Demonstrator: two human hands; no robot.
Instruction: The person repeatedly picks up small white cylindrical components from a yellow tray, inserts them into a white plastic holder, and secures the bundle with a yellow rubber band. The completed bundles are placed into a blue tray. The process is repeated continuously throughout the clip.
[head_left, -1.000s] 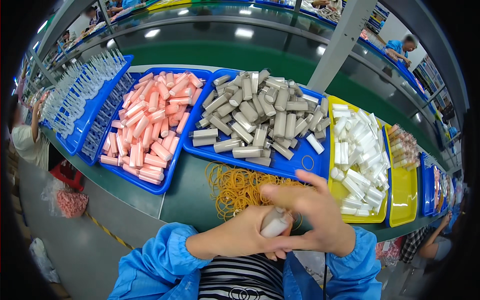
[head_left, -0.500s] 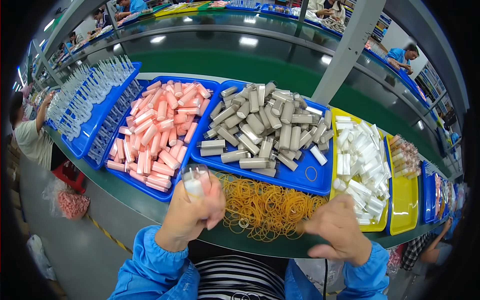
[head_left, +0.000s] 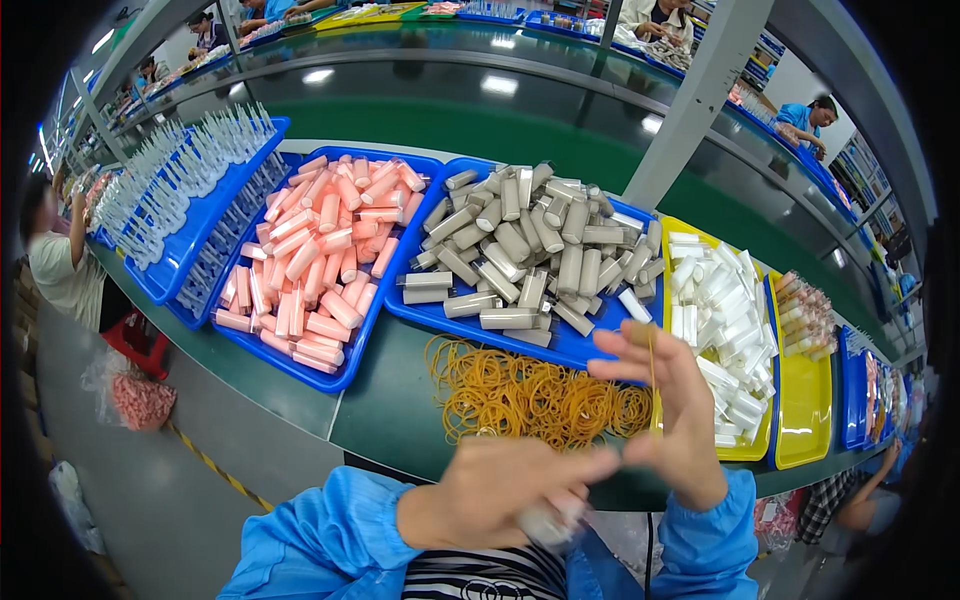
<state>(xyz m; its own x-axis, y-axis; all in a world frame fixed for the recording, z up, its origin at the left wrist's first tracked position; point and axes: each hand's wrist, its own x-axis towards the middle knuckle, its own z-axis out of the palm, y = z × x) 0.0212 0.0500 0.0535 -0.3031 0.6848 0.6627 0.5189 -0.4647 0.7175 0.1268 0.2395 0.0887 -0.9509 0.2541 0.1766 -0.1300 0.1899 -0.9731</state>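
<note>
My left hand [head_left: 500, 490] is low, close to my body, and closed around a blurred pale tube [head_left: 550, 522]. My right hand [head_left: 672, 415] is raised just right of it, fingers spread, with a yellow rubber band [head_left: 652, 385] stretched upright between thumb and fingers. Behind both hands a loose heap of yellow rubber bands [head_left: 520, 395] lies on the green bench. Beyond the heap stands a blue tray [head_left: 570, 350] piled with grey tubes [head_left: 520, 245].
A blue tray [head_left: 300, 362] of pink tubes [head_left: 320, 250] sits left of the grey ones. A yellow tray [head_left: 748, 455] of white tubes [head_left: 715, 310] is at the right, and blue racks of clear parts [head_left: 180, 180] at the far left. A person [head_left: 60, 260] stands at left; a grey post [head_left: 690, 100] rises behind.
My left hand has come down and to the right from near the pink tray, carrying the tube toward my body. My right hand has lifted off the heap with a band stretched on it.
</note>
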